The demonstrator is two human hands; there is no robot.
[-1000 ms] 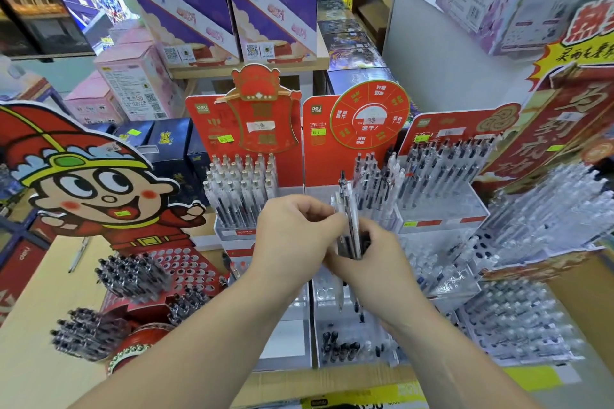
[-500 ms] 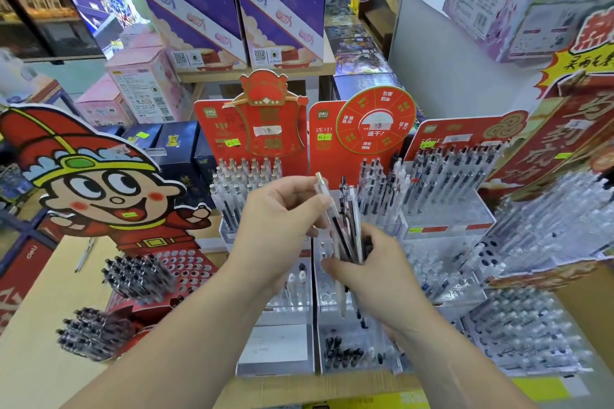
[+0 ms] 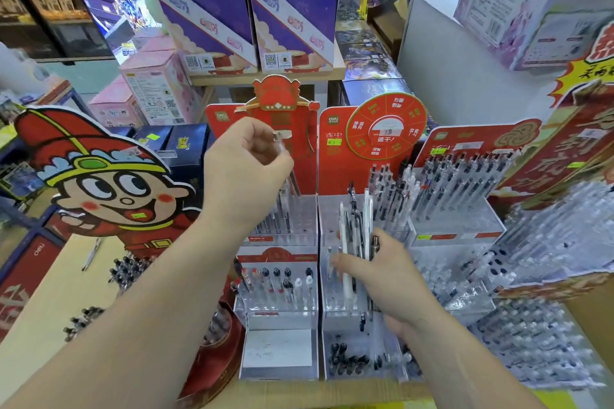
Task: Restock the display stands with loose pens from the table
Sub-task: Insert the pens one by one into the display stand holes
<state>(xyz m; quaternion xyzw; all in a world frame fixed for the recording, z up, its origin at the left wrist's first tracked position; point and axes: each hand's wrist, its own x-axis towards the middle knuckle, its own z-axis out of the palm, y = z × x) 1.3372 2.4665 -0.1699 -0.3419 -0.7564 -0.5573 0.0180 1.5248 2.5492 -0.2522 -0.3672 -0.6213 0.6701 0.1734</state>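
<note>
Blurrily: left hand [image 3: 244, 173] pinches pen [image 3: 283, 147]; right hand [image 3: 385, 279], bundle [image 3: 357, 229].

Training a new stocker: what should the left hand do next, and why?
Probably the left hand should lower its clear pen into a free hole in the left stand's upper tier, just below; the right hand grips more pens.

Left stand [image 3: 279, 355] and middle stand [image 3: 358, 365] sit side by side at desk [image 3: 50, 302] ctr, right stand [image 3: 458, 226] beside them. Cutout figure [image 3: 99, 183] at far left, loose pen [image 3: 91, 254] before it. Boxes [image 3: 289, 10] on shelf [image 3: 265, 76] behind. Left hand [image 3: 242, 173] w/ pen [image 3: 282, 156] over left stand's top tier; right hand [image 3: 388, 279] w/ bundle of pens [image 3: 355, 236] before middle stand.
</note>
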